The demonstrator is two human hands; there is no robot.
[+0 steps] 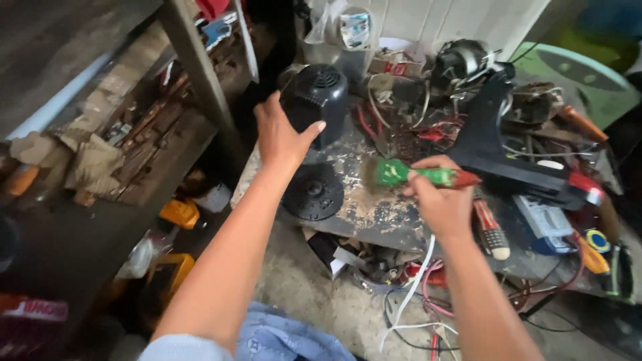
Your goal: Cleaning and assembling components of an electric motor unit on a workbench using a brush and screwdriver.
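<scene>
Left hand (281,137) gripped a ribbed black plastic motor housing (314,100); right hand (441,200) clamped a green-handled brush (408,174) above the scuffed workbench (374,214).

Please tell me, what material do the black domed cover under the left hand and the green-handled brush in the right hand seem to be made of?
The black domed cover looks like moulded plastic with a matt finish: it has cast vent slots on top and only a dull sheen. The green-handled brush seems to have a painted handle, probably wood or plastic, green with a red end; blur leaves this open. The left hand grips the cover, the right hand the brush.
</scene>
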